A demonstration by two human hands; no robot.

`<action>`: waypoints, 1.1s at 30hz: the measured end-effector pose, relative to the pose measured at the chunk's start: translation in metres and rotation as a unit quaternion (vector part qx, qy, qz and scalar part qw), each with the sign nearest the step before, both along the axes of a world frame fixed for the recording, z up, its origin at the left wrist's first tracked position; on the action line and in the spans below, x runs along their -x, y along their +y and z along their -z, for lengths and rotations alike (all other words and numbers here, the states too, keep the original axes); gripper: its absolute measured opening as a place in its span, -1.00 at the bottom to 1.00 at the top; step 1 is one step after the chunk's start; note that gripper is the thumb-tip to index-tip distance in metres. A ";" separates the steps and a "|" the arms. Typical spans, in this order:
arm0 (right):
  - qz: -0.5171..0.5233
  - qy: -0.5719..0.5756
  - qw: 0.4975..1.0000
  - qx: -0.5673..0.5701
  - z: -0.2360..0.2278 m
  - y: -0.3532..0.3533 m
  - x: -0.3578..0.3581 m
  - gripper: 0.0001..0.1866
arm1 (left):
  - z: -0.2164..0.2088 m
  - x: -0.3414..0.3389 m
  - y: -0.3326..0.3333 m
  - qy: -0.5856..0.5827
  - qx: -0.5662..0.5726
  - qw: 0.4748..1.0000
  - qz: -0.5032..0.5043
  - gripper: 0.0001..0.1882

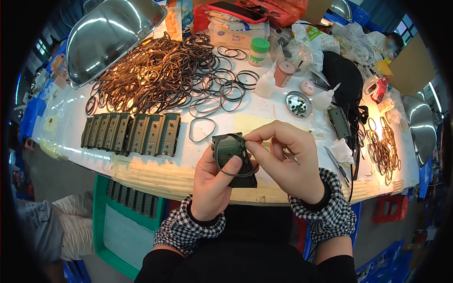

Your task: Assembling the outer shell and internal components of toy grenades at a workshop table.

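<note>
My left hand [211, 181] is closed around a dark green rectangular housing [227, 150], thumb pressed across its face. A thin black toothed belt [216, 160] loops over the housing and under that thumb. At the housing's upper right corner, my right hand [288, 153] pinches the belt's edge beside a small green round piece [239, 144]. A thin pointed tip, perhaps of a tool, pokes out between my right fingers. Just left of my hands, one loose belt [202, 129] lies on the table. Similar green housings [130, 134] stand in a row farther left.
A big belt pile [155, 75] spreads under a metal dome lamp [111, 37]. A small metal dish [298, 104] holds green pieces. A green-lidded jar [258, 52], white squeeze bottle [265, 85] and pen-like tool [337, 165] are nearby. Below sits a green crate [99, 217].
</note>
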State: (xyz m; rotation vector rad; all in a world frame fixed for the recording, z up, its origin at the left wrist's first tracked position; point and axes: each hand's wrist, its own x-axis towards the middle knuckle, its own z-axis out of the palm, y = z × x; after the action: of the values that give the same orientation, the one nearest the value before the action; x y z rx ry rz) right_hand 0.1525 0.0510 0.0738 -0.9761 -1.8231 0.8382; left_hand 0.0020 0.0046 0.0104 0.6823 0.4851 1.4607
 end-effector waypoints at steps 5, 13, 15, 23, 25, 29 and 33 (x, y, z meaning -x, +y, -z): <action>0.009 -0.011 0.999 -0.045 0.000 -0.004 0.002 -0.85 | -0.004 -0.001 -0.001 -0.006 0.009 1.000 -0.003 -0.72; 0.051 -0.006 0.994 -0.093 0.007 -0.011 0.007 -0.80 | 0.005 0.001 0.001 0.027 -0.011 1.000 0.007 -0.74; 0.062 -0.009 0.993 -0.099 0.008 -0.012 0.007 -0.82 | 0.006 0.000 0.002 0.064 -0.026 0.998 -0.014 -0.74; 0.033 0.075 0.992 0.092 0.016 -0.011 0.001 -0.86 | -0.001 -0.001 0.004 -0.006 0.030 0.999 0.039 -0.75; 0.069 0.026 0.995 -0.073 0.018 -0.012 0.007 -0.88 | 0.003 -0.003 0.004 0.054 -0.003 0.999 -0.001 -0.75; 0.083 0.005 0.994 -0.077 0.016 -0.016 0.005 -0.88 | 0.003 -0.001 0.006 0.015 0.022 0.999 0.041 -0.74; 0.083 0.005 0.994 -0.069 0.018 -0.016 0.006 -0.88 | 0.000 0.001 0.007 -0.086 0.102 0.985 0.106 -0.74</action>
State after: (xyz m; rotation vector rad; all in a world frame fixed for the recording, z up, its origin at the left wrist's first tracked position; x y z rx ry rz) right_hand 0.1468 0.0354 0.0558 -1.0169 -1.7394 0.6073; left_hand 0.0013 0.0117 0.0101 0.4265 0.4085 1.2373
